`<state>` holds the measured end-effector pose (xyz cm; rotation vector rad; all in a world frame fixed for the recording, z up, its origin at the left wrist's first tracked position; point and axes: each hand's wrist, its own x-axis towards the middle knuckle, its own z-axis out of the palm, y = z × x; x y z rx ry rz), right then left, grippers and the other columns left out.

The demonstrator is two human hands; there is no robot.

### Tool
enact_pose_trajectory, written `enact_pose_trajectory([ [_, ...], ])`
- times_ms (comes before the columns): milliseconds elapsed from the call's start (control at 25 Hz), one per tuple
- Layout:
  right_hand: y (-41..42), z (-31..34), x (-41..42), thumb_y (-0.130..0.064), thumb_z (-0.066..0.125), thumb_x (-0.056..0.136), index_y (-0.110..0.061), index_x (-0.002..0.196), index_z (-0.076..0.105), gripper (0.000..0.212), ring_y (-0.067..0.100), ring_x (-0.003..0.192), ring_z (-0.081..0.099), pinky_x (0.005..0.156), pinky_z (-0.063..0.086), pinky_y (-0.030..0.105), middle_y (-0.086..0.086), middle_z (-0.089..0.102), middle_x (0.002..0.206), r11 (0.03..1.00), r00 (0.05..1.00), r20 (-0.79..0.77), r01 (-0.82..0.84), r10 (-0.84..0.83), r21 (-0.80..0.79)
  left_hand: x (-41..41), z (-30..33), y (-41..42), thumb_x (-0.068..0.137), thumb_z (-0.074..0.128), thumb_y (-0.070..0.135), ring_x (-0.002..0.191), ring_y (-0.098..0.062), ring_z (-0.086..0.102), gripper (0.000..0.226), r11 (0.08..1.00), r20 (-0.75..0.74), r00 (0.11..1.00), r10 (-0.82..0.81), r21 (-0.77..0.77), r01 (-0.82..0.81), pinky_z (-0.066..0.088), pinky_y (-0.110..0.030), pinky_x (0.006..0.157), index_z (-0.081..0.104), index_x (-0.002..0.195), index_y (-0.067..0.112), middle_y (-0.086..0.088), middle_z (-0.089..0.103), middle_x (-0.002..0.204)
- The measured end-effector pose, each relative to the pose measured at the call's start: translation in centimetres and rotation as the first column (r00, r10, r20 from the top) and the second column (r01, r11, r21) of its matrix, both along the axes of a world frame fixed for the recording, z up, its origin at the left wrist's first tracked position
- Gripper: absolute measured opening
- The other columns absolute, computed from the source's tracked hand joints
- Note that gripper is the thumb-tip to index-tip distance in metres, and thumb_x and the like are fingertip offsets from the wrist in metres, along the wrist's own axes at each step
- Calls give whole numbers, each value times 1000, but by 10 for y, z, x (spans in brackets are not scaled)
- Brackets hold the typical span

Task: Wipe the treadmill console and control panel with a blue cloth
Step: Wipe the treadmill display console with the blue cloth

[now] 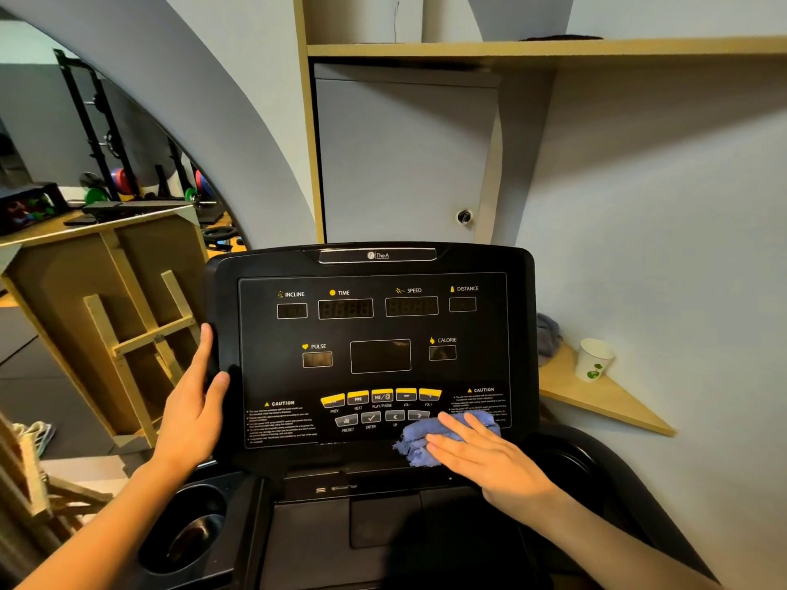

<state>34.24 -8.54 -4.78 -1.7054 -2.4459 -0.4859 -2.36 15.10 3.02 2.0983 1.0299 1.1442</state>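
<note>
- Hands first: right hand [481, 455] lies flat, fingers straight, pressing the blue cloth [419, 445] against the lower right of the control panel [374, 359], evidently to spread pressure while wiping.
- Left hand [196, 402] grips the console [521, 291] by its left edge, thumb on the face, likely steadying it against the push.
- Cloth is bunched just beside the arrow buttons [406, 416], over the right caution text.
- Paper cup [593, 358] stands on the corner shelf [596, 393], well apart.
</note>
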Motion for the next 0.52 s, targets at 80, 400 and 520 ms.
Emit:
enact_pose_trajectory([
  [80, -8, 2, 8, 14, 79, 55, -16, 151, 28, 113, 19, 149, 5, 119, -6, 34, -6, 2, 163, 1000, 999, -46, 22, -22, -5, 0, -1, 1, 91, 32, 56, 126, -33, 53, 67, 1000, -8, 1000, 6, -3, -6, 43, -55, 104, 3, 151, 53, 6, 36, 154],
  [400, -35, 0, 46, 9, 75, 64, -23, 155, 14, 115, 25, 149, 14, 118, 12, 46, -9, 11, 163, 997, 997, -15, 80, -80, 16, 7, -5, -1, 102, 43, 32, 140, -32, 39, 67, 999, 5, 999, 45, 23, -45, 32, -51, 112, 4, 155, 43, 9, 27, 156],
  [520, -36, 5, 54, 10, 77, 64, -19, 152, 28, 105, 29, 148, 16, 119, 13, 46, -6, 7, 163, 994, 997, -30, 72, -70, 77, 10, -7, 0, 99, 48, 33, 144, -24, 29, 74, 998, 3, 999, 52, 37, -52, 26, -44, 113, 1, 156, 39, 5, 21, 161],
])
